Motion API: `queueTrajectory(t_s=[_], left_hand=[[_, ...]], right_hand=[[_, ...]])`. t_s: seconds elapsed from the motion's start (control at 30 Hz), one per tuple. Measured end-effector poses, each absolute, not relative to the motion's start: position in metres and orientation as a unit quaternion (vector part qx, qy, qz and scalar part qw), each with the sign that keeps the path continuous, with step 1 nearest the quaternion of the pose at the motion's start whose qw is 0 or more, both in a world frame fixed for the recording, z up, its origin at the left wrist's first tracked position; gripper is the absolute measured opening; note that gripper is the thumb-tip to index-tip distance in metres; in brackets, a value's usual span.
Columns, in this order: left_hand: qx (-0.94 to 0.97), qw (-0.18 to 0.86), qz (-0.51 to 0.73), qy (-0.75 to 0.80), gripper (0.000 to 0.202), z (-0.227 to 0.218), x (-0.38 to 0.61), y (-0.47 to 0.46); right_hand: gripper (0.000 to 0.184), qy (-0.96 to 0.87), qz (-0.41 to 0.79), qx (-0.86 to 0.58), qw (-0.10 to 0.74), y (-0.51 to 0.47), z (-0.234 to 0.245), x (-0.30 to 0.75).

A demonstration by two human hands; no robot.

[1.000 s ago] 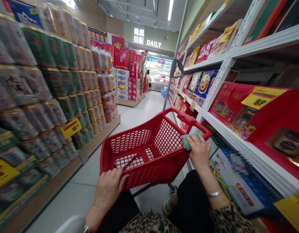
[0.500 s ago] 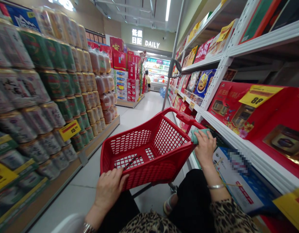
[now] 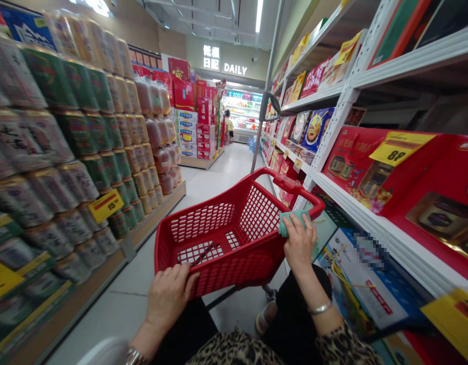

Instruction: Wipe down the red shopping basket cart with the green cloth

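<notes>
A red plastic shopping cart (image 3: 234, 263) stands sideways before me, its lattice basket holding only a dark strap-like item on the floor of it. My left hand (image 3: 171, 291) grips the near left rim, fingers over the edge and thumb along the side. On the near rim, close to the handle end, my right hand (image 3: 300, 243) presses a folded green cloth (image 3: 290, 222) against the red plastic. Its fingers are bent over the cloth. The cart's handle (image 3: 295, 186) rises just beyond that hand.
Stacked drink cans (image 3: 59, 192) line the left side. White shelves (image 3: 355, 96) with red gift boxes (image 3: 401, 187) stand close on the right. A grey pole (image 3: 265, 96) rises behind the cart. Far down the aisle, a person (image 3: 229, 126) is near lit coolers (image 3: 241, 109).
My right hand has slid left along the cart's rim with the green cloth, away from the handle corner. My left hand stays on the rim.
</notes>
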State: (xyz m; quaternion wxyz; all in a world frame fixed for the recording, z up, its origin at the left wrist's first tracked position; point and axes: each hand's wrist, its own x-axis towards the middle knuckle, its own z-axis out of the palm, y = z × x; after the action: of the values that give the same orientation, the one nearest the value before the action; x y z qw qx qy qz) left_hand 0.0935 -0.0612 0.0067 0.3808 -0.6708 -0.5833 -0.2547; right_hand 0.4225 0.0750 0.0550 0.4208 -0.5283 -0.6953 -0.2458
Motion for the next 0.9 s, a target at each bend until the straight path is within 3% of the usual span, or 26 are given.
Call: queueTrajectory(t_s=[0.37,0.53,0.9], left_hand=[[-0.673,0.336,-0.253,-0.608,0.032,0.003,0.093,-0.06],[-0.674,0.356,-0.25,-0.597,0.034,0.006,0.094,-0.06],[-0.676,0.299,-0.254,-0.623,0.032,0.0,0.091,-0.057]], right_hand=[[0.059,-0.769,-0.199,-0.44,0.418,0.037,0.016,0.355],[0.054,-0.777,-0.185,-0.421,0.429,0.022,0.009,0.326],[0.033,-0.818,-0.194,-0.347,0.415,-0.001,0.0,0.27]])
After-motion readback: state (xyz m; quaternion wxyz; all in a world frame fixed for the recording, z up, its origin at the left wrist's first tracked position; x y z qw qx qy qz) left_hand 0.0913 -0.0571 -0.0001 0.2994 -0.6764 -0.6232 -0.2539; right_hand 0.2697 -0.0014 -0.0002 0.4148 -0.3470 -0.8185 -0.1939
